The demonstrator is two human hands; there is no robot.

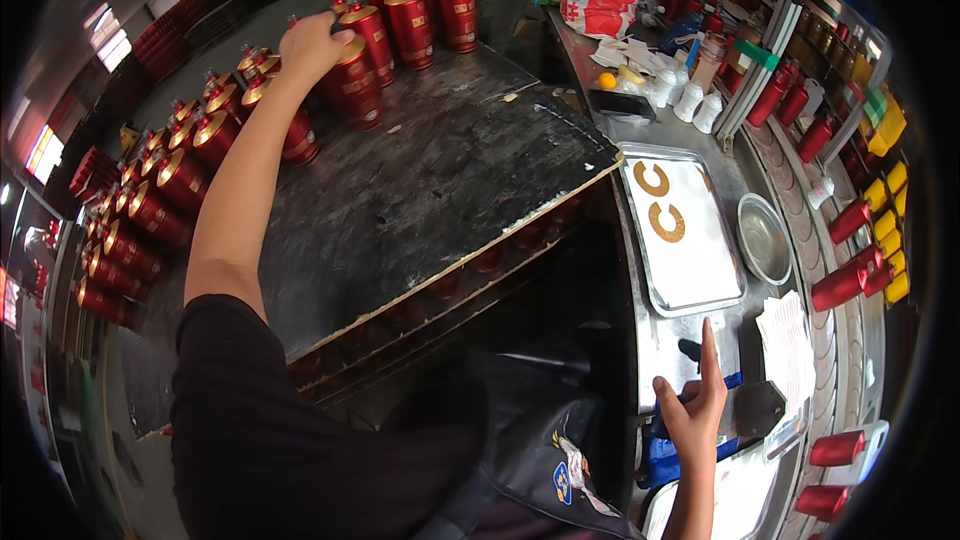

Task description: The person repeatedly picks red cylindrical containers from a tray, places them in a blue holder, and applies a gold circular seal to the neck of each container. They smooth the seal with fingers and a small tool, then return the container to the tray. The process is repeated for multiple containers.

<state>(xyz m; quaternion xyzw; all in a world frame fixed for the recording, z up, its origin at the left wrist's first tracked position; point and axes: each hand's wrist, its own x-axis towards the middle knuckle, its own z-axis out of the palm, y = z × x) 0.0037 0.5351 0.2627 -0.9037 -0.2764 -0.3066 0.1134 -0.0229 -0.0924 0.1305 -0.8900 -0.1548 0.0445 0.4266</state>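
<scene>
My left arm reaches out to the far left, where my left hand (312, 48) is closed around the top of a red bottle (358, 90) with gold trim. The bottle's neck is hidden under my fingers. More red-and-gold bottles (408, 25) stand right beside it on the dark board. My right hand (696, 402) is over the metal bench at the right, holding nothing, with its index finger stretched out and the thumb apart. Just beyond its fingertip lies a metal tray (690, 310) lined with white, bearing two gold C-shaped pieces (666, 222).
Rows of red bottles (183, 180) fill the left side of the worn black board (430, 180). On the bench are a round metal bowl (765, 240), a stack of white sheets (785, 345) and blue cloth (660, 460). A curved conveyor (825, 340) with red bottles runs along the right.
</scene>
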